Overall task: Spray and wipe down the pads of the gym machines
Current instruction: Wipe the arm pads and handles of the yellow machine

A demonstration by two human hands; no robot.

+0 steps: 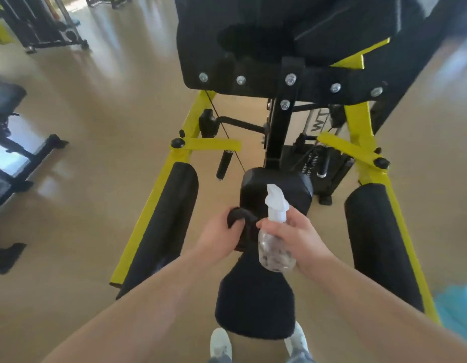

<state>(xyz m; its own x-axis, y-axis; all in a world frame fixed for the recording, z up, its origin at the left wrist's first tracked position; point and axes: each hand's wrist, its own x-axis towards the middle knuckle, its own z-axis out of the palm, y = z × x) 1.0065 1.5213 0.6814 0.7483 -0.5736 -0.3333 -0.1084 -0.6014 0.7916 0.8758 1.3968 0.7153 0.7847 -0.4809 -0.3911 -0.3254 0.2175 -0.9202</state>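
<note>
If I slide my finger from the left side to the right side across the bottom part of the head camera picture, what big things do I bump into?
Left roller pad → left hand holding the black cloth → spray bottle → right hand → right roller pad.

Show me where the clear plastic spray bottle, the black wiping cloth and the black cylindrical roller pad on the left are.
Clear plastic spray bottle [275, 247]: head view, on its transparent body.
Black wiping cloth [237, 214]: head view, on the bunched fold above the left hand.
Left black cylindrical roller pad [164, 226]: head view, mid-length on its padded surface.
</note>
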